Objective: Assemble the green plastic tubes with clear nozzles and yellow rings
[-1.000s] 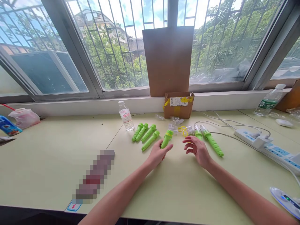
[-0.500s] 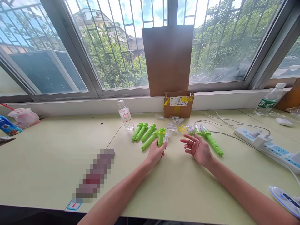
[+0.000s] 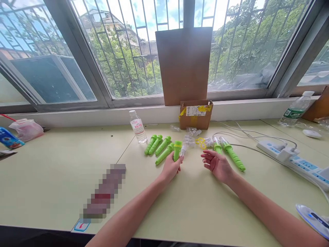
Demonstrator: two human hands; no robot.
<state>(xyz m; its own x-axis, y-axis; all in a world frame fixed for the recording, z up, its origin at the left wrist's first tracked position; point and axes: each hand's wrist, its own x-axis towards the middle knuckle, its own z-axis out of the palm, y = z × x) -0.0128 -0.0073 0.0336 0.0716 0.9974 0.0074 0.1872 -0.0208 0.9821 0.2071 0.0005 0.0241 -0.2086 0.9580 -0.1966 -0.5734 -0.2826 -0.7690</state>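
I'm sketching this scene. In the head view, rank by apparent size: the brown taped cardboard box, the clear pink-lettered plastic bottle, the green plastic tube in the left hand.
1. Brown taped cardboard box
2. Clear pink-lettered plastic bottle
3. Green plastic tube, partly covered by the left hand; only its visible part is ranked

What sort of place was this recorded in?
Probably an indoor workroom or office: a long pale table runs beneath metal-framed windows, with a power strip lying on it.
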